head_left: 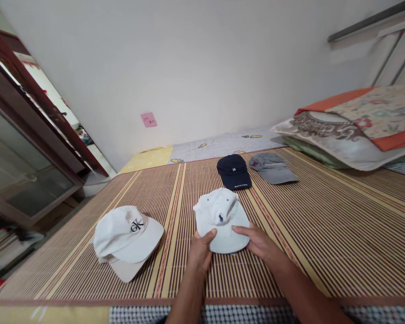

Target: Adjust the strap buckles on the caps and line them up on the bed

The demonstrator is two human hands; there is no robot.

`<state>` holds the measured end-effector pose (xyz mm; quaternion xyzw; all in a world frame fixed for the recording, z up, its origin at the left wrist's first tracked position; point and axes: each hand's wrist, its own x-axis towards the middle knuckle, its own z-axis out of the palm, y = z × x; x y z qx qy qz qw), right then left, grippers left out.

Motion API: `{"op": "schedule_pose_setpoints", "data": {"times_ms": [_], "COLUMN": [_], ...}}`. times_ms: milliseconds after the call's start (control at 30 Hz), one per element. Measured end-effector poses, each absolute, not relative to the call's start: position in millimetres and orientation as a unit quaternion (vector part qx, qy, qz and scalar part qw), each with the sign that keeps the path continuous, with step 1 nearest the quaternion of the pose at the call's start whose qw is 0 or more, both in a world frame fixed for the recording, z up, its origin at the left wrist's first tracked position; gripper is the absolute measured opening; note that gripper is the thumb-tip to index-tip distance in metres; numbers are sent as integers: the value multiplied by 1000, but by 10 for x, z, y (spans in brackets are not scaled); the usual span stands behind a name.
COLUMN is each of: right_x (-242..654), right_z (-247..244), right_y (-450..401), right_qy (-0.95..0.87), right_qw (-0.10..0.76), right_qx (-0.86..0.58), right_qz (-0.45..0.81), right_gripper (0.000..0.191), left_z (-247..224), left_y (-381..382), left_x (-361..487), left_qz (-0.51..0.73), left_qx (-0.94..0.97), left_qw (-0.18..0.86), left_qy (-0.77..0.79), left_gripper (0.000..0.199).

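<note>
A white cap with a small blue logo (222,211) is held by its brim, which points toward me. My left hand (202,249) grips the brim's left side, thumb on top and fingers underneath. On the right side of the brim, my right hand (256,238) pinches it the same way. To the left lie stacked white caps (124,234), the top one marked with black letters. Beyond the held cap are a navy cap (234,171) and a grey cap (272,168), side by side.
The caps lie on a striped bamboo mat (175,202) spread over a bed. Pillows (351,130) are piled at the back right. A white wall (205,67) with a pink note (149,119) stands behind. At the left is a glass-fronted cabinet (30,180).
</note>
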<state>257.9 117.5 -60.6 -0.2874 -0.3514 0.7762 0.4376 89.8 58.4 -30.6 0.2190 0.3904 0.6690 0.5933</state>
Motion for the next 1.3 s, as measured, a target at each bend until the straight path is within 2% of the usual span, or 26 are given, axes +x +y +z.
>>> {"op": "schedule_pose_setpoints", "data": {"times_ms": [300,633,833,900,1000,1100,1167,1300], "right_x": [2575,2610,2583,2592,2630,2662,2670,2675], "right_z": [-547,-467,-479,-468,-416,-336,-292,-197], "right_y": [1114,1151,1142,1130,1121,1139,1178,1321], "right_qy": [-336,-374,-364,-357,-374,-392,-399,-407], "right_qw": [412,446,443,422,378,385,429,511], "right_qx": [-242,-247,-257,-247,-227,-222,-236,-269], "right_qz": [811,775,777,796,816,806,775,707], "right_gripper": [50,59,51,56,74,84,79,55], "left_z": [-240,-242,-341,-362,-335,-270,-229,-145], "left_y": [583,565,613,647,666,618,567,509], "left_x": [833,789,749,722,680,654,647,636], "left_qz": [665,663,661,657,656,654,639,608], "left_qx": [203,224,174,153,161,185,215,290], "left_qw": [616,604,620,639,657,657,660,654], "left_qy": [369,381,385,369,335,327,330,346], "left_gripper": [86,86,79,78,79,71,70,78]}}
